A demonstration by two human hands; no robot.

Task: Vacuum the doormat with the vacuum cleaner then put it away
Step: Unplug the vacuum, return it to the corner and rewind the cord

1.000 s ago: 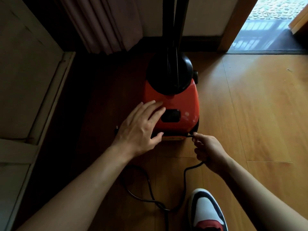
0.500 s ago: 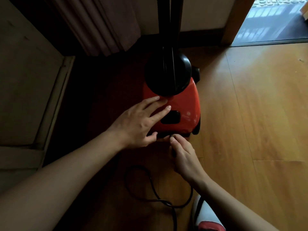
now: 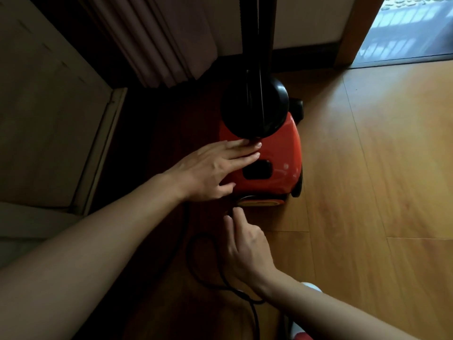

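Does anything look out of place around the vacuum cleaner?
Only the black cord: it lies in a loose loop on the floor near the vacuum cleaner, not wound in. The right hand pinches its end. Nothing looks damaged.

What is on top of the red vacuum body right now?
The left hand lies flat on the red vacuum body, fingers straight, beside its black recess; a black dome sits behind. The casing under the palm is hidden.

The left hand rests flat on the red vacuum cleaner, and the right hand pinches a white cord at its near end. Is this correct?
No: the head view shows a black cord, not white. The left hand rests flat on the red vacuum cleaner, and the right hand pinches the cord at its near end.
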